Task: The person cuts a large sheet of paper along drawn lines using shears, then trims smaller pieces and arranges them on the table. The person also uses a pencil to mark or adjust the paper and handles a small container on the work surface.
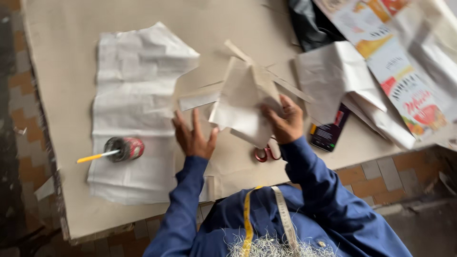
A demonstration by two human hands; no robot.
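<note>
Gripping the folded paper piece [243, 102] at its right edge, the right hand [285, 121] is holding it tilted above the surface [62, 57] — long axis running away from the body. The left hand [193, 135] is hovering just left of it, fingers spread and holding nothing — the right is nearer.

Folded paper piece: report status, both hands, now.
Right hand grip shut on folded paper piece, held above table. Left hand open, beside it. Red scissors lie beneath.

A tailoring or pattern-cutting workshop. A board worktop [62, 57] carries cut paper pattern pieces [135, 114], red-handled scissors [264, 153] and a tin with a pencil [124, 148]; a measuring tape [247, 214] hangs at the person's neck. The floor [376, 178] is worn tile.
</note>
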